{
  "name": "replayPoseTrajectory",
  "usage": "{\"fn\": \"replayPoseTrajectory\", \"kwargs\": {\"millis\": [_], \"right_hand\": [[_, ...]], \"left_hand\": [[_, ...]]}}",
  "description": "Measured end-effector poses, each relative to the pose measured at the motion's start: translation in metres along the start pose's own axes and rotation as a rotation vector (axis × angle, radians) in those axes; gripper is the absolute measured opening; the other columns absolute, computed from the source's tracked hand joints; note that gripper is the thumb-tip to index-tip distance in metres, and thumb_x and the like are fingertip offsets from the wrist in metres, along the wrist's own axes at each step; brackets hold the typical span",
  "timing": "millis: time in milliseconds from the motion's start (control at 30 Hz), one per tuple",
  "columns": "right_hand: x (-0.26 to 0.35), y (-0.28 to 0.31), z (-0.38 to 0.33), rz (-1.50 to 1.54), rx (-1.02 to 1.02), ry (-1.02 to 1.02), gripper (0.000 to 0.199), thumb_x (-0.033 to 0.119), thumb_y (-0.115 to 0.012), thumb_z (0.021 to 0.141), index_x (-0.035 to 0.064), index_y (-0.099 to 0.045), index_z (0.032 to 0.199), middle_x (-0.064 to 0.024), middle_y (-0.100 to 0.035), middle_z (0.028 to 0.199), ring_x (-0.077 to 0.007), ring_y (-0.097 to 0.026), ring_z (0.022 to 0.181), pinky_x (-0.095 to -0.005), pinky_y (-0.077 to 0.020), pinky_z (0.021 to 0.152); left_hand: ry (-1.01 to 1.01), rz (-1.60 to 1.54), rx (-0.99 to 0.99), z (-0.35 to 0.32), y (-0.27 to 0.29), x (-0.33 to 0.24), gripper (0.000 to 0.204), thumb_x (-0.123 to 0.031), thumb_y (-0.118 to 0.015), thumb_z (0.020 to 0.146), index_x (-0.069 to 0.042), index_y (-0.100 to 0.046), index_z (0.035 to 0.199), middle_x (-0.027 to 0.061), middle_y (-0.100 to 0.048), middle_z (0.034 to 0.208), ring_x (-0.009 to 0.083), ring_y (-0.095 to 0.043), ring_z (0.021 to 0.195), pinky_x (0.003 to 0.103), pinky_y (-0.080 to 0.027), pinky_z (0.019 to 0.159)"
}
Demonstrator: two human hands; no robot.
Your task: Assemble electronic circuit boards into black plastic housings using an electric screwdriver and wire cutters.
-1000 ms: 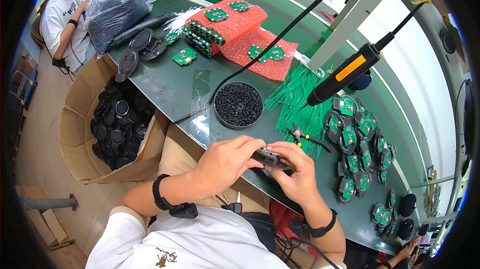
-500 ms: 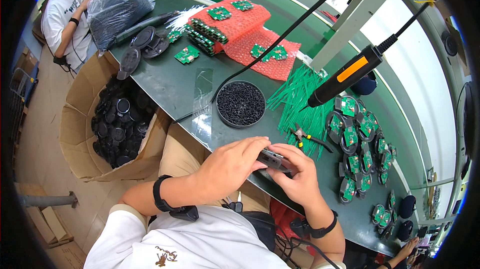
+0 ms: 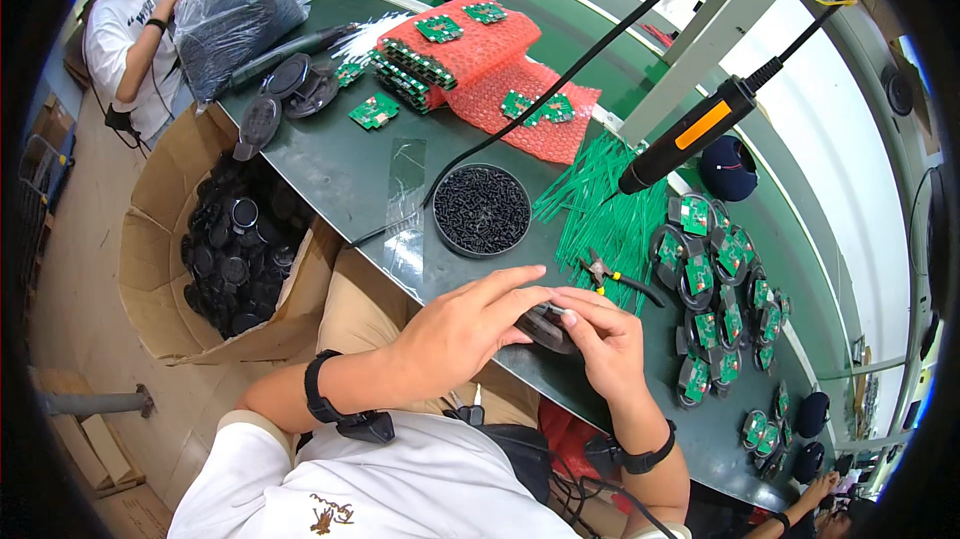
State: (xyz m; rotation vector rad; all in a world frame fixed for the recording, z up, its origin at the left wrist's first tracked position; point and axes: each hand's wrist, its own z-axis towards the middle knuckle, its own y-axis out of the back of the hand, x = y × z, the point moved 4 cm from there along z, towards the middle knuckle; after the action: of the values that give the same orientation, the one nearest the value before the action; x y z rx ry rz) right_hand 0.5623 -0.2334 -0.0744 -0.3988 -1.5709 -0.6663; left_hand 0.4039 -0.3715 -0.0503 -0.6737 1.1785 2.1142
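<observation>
The left hand (image 3: 450, 339) is being curled around a dark case (image 3: 548, 332) above the bench (image 3: 690, 449); its other side is being gripped by the right hand (image 3: 610, 347). Steady, even pressure, without twisting, is probably being called for. Dark lettering (image 3: 142, 14) is being shown on a co-worker's shirt (image 3: 106, 47), brown embroidery (image 3: 325, 519) on the wearer's (image 3: 245, 479).

Head-worn fisheye view, looking down, close above green workbench (image 3: 330, 159)

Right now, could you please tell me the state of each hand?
Left hand: holding the dark plastic part.
Right hand: holding the same part's other side.
</observation>
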Motion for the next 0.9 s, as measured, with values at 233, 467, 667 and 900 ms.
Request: {"fn": "replayPoseTrajectory", "kwargs": {"millis": [233,467,667,900], "right_hand": [[0.024,-0.005,-0.004,-0.325,-0.042,0.295,0.026,0.001,-0.07,0.095,0.0028,-0.079,0.119,-0.0154,-0.074,0.121,-0.0238,-0.072,0.109,-0.0324,-0.0558,0.093],[0.018,-0.006,-0.001,-0.278,0.099,0.347,0.037,0.002,-0.076,0.09,0.0029,-0.075,0.127,-0.0157,-0.071,0.126,-0.0276,-0.069,0.113,-0.0358,-0.0539,0.097],[0.02,-0.007,-0.003,-0.308,0.089,0.343,0.042,0.004,-0.081,0.086,0.0034,-0.075,0.127,-0.0162,-0.07,0.126,-0.0285,-0.069,0.113,-0.036,-0.0539,0.097],[0.017,-0.009,-0.004,-0.279,0.079,0.329,0.043,0.004,-0.082,0.084,0.0045,-0.076,0.126,-0.0149,-0.071,0.125,-0.0284,-0.069,0.112,-0.0361,-0.0538,0.097]], "left_hand": [[0.107,0.022,-0.036,-0.001,0.0,0.001,0.053,-0.006,-0.077,0.087,-0.003,-0.06,0.136,0.0196,-0.062,0.141,0.0409,-0.066,0.12,0.045,-0.057,0.099],[0.085,0.035,-0.051,-0.002,-0.003,0.004,0.046,-0.007,-0.077,0.088,-0.002,-0.062,0.131,0.0218,-0.068,0.128,0.0419,-0.067,0.117,0.046,-0.057,0.097],[0.094,0.031,-0.069,-0.002,-0.003,0.006,0.043,-0.006,-0.078,0.086,-0.002,-0.063,0.126,0.0217,-0.07,0.122,0.0418,-0.069,0.113,0.046,-0.058,0.095],[0.109,-0.051,-0.025,-0.005,-0.005,0.012,0.043,0.005,-0.076,0.082,-0.001,-0.063,0.123,0.0204,-0.07,0.119,0.0404,-0.07,0.11,0.043,-0.06,0.089]]}}
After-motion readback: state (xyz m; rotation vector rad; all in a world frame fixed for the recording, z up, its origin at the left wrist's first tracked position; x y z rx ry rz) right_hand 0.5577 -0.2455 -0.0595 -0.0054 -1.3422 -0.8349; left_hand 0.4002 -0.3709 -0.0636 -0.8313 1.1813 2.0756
